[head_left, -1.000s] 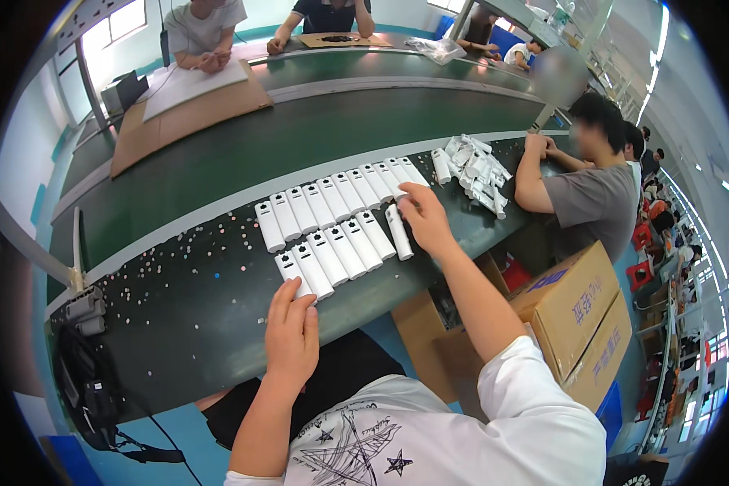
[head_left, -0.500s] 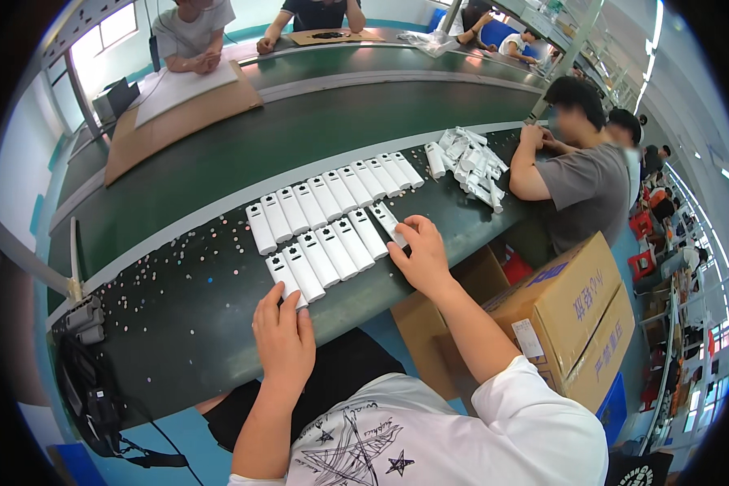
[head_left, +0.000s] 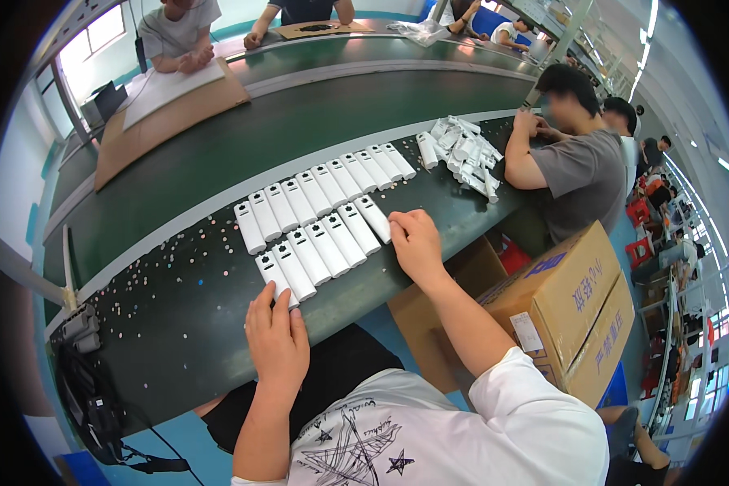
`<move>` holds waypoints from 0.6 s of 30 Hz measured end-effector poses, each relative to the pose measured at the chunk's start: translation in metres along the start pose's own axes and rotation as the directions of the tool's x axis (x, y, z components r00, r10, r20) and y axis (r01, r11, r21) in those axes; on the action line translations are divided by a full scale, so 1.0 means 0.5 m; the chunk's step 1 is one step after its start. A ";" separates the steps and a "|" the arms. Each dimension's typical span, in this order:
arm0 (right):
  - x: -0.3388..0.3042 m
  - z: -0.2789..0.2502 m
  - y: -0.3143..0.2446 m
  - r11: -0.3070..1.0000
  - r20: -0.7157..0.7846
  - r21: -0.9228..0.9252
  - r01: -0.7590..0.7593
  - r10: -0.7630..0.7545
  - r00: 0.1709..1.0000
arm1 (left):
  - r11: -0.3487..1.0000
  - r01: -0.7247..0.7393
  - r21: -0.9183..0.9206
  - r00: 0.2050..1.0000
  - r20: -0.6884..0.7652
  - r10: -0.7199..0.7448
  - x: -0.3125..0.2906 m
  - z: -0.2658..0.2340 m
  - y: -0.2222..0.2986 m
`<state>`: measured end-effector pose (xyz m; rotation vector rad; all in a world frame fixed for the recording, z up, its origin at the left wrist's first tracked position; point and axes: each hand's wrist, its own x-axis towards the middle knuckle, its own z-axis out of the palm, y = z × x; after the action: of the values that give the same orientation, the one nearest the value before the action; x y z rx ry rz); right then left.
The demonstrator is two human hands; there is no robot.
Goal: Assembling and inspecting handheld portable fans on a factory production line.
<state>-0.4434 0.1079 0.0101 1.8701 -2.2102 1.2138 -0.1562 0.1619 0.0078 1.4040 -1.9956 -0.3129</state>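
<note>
Two slanting rows of long white plastic casings lie on the dark green work surface (head_left: pixel 178 340), most with small black marks near their far ends. My left hand (head_left: pixel 277 336) rests at the near end of the leftmost front-row casing (head_left: pixel 277 282), fingers apart, fingertips touching it. At the row's other end, my right hand (head_left: pixel 418 245) has bent fingers closed at the near right end of the last casing (head_left: pixel 373 219), which lies against its neighbour. Those fingers partly hide that end. Behind stands the back row, with its leftmost casing (head_left: pixel 249 228).
A heap of loose white parts (head_left: pixel 464 154) lies at the far right, near a person in a grey shirt (head_left: pixel 579 154). Small dots litter the surface. Grey parts (head_left: pixel 81 328) and a black bag (head_left: pixel 93 397) sit left. A cardboard box (head_left: pixel 559 308) stands right.
The last front-row casing, tilted with its hollow side showing before, now lies flatter against the row. My right hand's fingers have drawn closer together. My left hand stays at the leftmost casing.
</note>
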 end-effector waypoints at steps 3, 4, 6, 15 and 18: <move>0.013 -0.005 -0.001 0.998 0.125 -0.022 0.062 -0.059 0.990 | 1.000 0.005 -0.011 1.000 0.002 -0.005 0.003 0.000 0.003; 0.012 -0.003 0.000 0.998 0.083 0.054 0.029 -0.034 0.996 | 1.000 0.020 -0.015 1.000 0.000 -0.020 0.003 -0.001 0.004; 0.017 -0.001 0.001 0.979 0.011 0.202 -0.034 0.032 0.999 | 1.000 0.003 -0.028 1.000 -0.003 -0.003 0.004 -0.007 0.008; 0.180 -0.031 0.234 0.852 -0.492 -0.426 -0.303 0.063 0.868 | 0.999 -0.021 -0.046 1.000 0.002 0.021 0.009 -0.016 0.024; 0.179 -0.024 0.273 0.810 -0.347 -0.492 -0.319 0.153 0.925 | 0.999 -0.030 -0.022 1.000 -0.001 0.030 0.011 -0.014 0.016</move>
<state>-0.5897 0.0385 -0.0142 1.1438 -2.3331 0.6977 -0.1586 0.1611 0.0196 1.3585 -2.0053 -0.3203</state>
